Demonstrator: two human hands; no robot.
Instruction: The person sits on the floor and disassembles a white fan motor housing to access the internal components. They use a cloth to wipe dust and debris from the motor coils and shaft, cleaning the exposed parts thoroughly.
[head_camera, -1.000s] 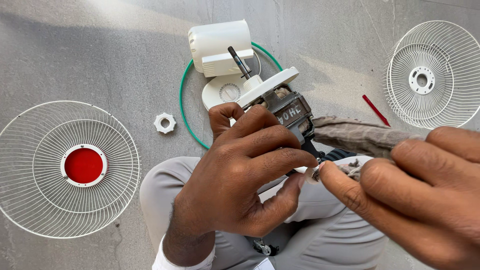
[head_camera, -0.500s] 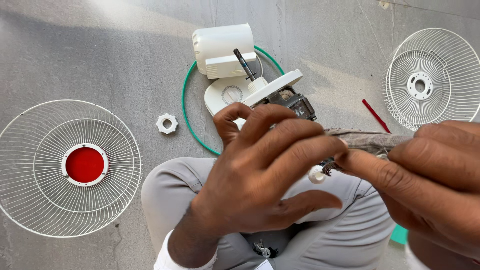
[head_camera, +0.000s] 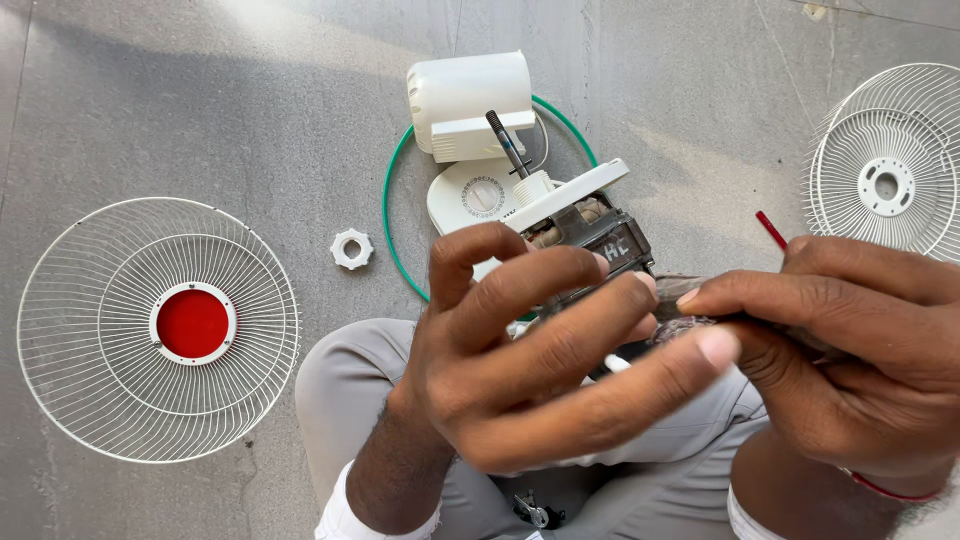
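Markings on the fan parts: three label-like patches are seen.

A small pale marking is seen printed on the dark metal side of the fan motor (head_camera: 612, 247), just above the fingers of the left hand (head_camera: 530, 350) by which it is held. A round white dial label (head_camera: 484, 197), ringed with fine dark tick marks, is seen on the white housing (head_camera: 470, 95) lying on the floor behind. A plain red disc (head_camera: 192, 323), framed by a white ring, is set at the centre of the wire grille (head_camera: 80, 330) at the left.
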